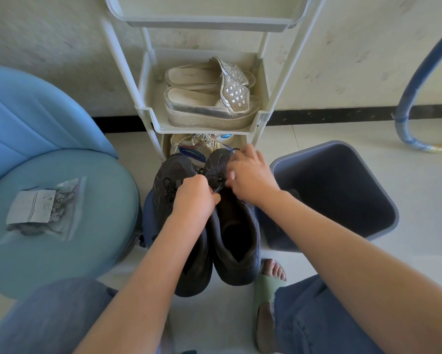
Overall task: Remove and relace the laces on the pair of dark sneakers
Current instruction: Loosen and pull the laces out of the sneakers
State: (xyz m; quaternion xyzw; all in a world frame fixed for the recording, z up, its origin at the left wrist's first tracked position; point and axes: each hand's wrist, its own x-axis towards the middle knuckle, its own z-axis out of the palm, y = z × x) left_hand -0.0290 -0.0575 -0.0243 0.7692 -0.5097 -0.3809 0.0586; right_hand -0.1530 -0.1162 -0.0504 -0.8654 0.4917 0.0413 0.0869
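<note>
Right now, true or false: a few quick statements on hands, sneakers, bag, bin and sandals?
1. Left hand and right hand both grip the laces of the right sneaker. True.
2. The bag lies in the bin. False: it lies on the chair.
3. The sandals sit on a shelf of the rack. True.
4. The left sneaker has no lacing. False: black lacing shows on its top.
5. The bin stands left of the sneakers. False: it stands to their right.
</note>
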